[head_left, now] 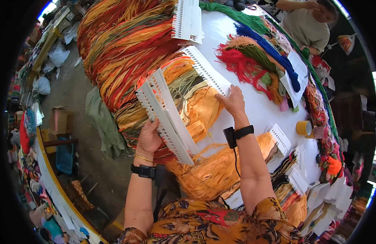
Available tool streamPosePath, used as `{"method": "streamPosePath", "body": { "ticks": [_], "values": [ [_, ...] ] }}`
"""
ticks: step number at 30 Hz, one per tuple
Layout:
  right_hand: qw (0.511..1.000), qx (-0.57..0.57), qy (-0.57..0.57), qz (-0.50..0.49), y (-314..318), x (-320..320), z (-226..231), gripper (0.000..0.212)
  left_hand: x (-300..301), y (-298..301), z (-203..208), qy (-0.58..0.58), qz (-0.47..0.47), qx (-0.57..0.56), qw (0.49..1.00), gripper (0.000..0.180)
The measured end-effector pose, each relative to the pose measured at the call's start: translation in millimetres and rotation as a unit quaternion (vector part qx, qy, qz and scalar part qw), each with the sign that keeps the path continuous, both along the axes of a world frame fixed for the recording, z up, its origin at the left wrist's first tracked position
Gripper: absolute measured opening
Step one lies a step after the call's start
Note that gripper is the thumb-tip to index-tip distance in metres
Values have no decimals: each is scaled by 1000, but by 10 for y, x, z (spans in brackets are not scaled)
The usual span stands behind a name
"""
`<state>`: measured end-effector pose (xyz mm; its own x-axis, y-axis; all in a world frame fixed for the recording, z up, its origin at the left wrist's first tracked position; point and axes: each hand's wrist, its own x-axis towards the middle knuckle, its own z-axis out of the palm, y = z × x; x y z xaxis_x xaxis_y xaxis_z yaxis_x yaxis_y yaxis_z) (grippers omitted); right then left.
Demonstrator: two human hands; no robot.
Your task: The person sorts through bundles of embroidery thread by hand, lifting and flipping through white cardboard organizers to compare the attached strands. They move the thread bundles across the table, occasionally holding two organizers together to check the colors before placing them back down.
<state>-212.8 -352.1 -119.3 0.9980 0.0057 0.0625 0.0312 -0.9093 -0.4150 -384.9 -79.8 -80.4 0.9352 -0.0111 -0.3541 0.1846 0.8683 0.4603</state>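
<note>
My left hand (pixel 149 137) is closed on the edge of white thread cards (pixel 171 122) with rows of punched holes, its thumb on top. Another white punched card (pixel 206 70) lies farther right, and my right hand (pixel 233 101) pinches its near end. Between these cards runs a band of embroidery threads (pixel 198 110) in orange, green, black and cream. Beneath and to the left spreads a thick pile of red, orange and olive threads (pixel 127 53). Loose golden-orange threads (pixel 212 175) lie under my right forearm. The fingers under both cards are partly hidden.
On the white table (pixel 220 32), bundles of red, blue and green yarn (pixel 261 61) lie at the far right. A yellow tape roll (pixel 303 128) and stacked white cards (pixel 326 195) are on the right. A co-worker (pixel 306 24) is beyond the table. Green cloth (pixel 104 122) hangs at the left edge.
</note>
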Motion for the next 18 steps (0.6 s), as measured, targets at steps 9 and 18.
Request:
{"method": "streamPosePath", "body": {
  "ticks": [9, 18],
  "values": [
    [952, 174, 199, -156, 104, -281, 170, 66, -142, 15, -101, 16, 28, 35, 999, 33],
    [966, 118, -194, -126, 214, -382, -146, 44, -127, -70, -58, 17, 30, 19, 999, 31]
  ]
}}
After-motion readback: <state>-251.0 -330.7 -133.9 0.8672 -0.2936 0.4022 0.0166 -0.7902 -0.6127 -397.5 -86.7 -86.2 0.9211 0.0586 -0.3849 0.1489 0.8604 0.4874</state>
